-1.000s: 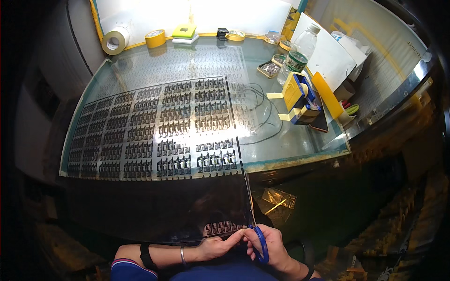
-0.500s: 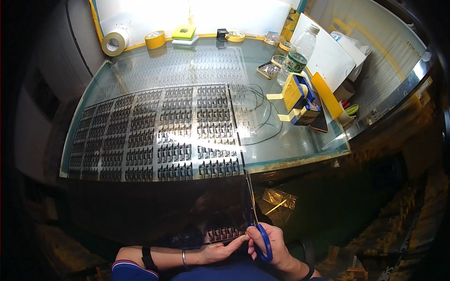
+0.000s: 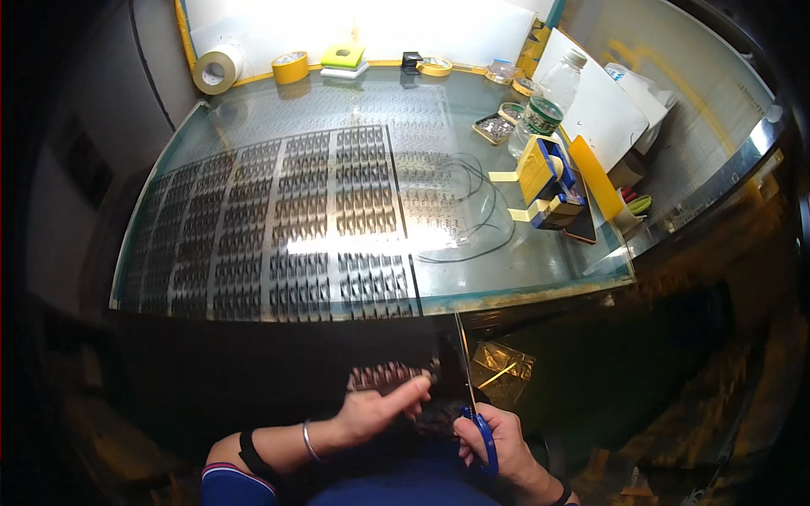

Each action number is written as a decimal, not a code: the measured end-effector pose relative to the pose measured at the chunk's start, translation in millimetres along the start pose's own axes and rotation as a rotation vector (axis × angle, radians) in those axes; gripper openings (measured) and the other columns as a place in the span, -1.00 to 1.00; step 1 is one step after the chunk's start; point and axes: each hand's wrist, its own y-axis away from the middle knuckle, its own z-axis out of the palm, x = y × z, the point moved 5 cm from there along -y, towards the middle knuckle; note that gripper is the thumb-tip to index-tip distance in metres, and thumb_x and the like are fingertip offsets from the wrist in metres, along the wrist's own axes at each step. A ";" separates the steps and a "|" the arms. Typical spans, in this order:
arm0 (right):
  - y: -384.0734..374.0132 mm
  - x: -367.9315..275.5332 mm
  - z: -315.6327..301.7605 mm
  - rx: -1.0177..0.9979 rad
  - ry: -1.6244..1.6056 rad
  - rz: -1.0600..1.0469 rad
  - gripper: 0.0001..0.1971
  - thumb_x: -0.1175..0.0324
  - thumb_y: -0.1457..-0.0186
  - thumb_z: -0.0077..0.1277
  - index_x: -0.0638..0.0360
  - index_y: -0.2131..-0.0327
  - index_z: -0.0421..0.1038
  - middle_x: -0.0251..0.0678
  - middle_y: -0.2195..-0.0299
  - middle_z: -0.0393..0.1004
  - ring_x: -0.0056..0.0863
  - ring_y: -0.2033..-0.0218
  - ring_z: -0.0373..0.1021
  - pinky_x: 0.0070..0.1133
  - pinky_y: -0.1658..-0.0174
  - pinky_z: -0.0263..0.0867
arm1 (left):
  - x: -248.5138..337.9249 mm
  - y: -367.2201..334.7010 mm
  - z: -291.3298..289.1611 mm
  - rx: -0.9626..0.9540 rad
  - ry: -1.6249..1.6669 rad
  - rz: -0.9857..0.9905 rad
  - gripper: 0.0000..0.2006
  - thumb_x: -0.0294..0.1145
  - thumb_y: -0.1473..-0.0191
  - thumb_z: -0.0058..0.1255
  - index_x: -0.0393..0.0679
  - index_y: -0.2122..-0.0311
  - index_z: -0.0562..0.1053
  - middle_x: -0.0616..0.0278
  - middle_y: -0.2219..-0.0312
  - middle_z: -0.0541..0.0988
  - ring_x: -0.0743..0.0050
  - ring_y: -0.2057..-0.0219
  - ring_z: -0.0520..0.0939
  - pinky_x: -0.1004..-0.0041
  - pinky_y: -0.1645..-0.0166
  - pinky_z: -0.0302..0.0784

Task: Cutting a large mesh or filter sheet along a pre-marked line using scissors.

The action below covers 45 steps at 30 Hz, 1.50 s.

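A large film sheet (image 3: 305, 202) printed with rows of small dark patterns lies on the glass-topped table, its near part hanging over the front edge. My left hand (image 3: 375, 413) is closed on the hanging part, thumb on top, beside a row of pinkish printed patterns (image 3: 388, 375). In my right hand (image 3: 509, 443) are long scissors (image 3: 486, 438) with blue handles, their blades pointing forward toward the table edge. The blades stand just right of the film's dark edge; whether they touch it I cannot tell.
On the glass table (image 3: 548, 266) stand a tape dispenser (image 3: 544, 181), a clear bottle (image 3: 540, 114) and a small tray of bits (image 3: 494, 128). Tape rolls (image 3: 291, 67) and a green-and-white block (image 3: 343, 57) line the back. Below the front edge lies a clear plastic bag (image 3: 506, 358).
My left hand has moved up and slightly left with the film's near part. The sheet has shifted left on the glass. The scissors have moved a little right.
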 end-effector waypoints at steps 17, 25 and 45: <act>-16.5 25.2 -13.0 -0.464 -0.001 0.154 -0.76 0.26 -0.04 -0.06 0.29 0.44 0.34 -0.40 0.61 0.34 -0.71 0.60 0.32 -0.77 0.56 0.24 | 12.2 -2.7 -14.2 0.166 0.424 -0.060 -0.87 -0.32 0.01 0.02 -0.12 0.47 0.45 0.32 0.66 0.47 0.61 0.72 0.44 0.64 0.67 0.27; -16.1 21.3 -3.5 -0.530 -0.210 0.228 -0.76 0.28 -0.06 -0.09 0.30 0.48 0.32 -0.38 0.65 0.32 -0.69 0.66 0.29 -0.77 0.65 0.21 | 11.1 -2.5 -12.9 0.119 0.401 -0.076 -0.89 -0.32 0.01 0.03 -0.11 0.46 0.46 0.38 0.66 0.47 0.70 0.71 0.43 0.69 0.67 0.26; -0.7 -1.3 22.4 0.054 0.343 -0.085 -0.72 0.27 -0.02 0.00 0.27 0.61 0.29 -0.40 0.77 0.30 -0.73 0.77 0.27 -0.73 0.71 0.15 | 19.4 -3.3 -3.4 0.121 0.343 -0.068 -0.83 -0.33 0.10 0.13 -0.17 0.57 0.45 0.35 0.70 0.46 0.73 0.74 0.42 0.71 0.69 0.27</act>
